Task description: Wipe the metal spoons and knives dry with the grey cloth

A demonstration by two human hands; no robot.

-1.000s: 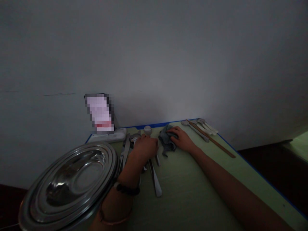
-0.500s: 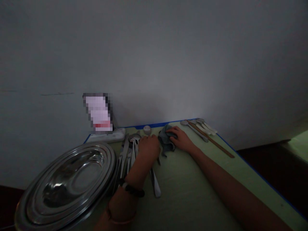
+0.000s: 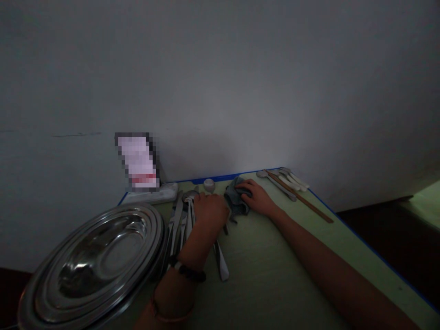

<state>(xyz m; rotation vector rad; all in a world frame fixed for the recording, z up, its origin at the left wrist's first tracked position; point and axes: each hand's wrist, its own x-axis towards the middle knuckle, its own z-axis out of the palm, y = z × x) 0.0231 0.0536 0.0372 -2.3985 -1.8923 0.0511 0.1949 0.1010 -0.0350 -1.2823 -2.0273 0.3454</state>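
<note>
My left hand [image 3: 210, 211] is closed with its fingers curled, low over the middle of the table. What it grips is hidden; the thin end of a utensil [image 3: 226, 229] pokes out beside it, and a metal handle [image 3: 222, 266] lies below its wrist. Just left of this hand is a row of metal cutlery [image 3: 177, 220], spoons and forks among it. My right hand [image 3: 257, 196] is closed on a crumpled grey-blue cloth [image 3: 234, 197], fingers bent over its right side. Between the hands, toward the wall, sits a small round pale object [image 3: 209, 184].
Shiny steel plates [image 3: 99, 261] are stacked at the left. A blurred phone [image 3: 139, 160] leans on the wall above a white block [image 3: 151, 194]. At the right lie a spoon [image 3: 278, 185], a long wooden stick [image 3: 309, 205] and white-handled utensils [image 3: 292, 179]. A blue edge borders the green table [image 3: 271, 275].
Both hands stay nearly where they were, the left shifting very slightly with its knuckles turned a little. The whole view has drifted slightly.
</note>
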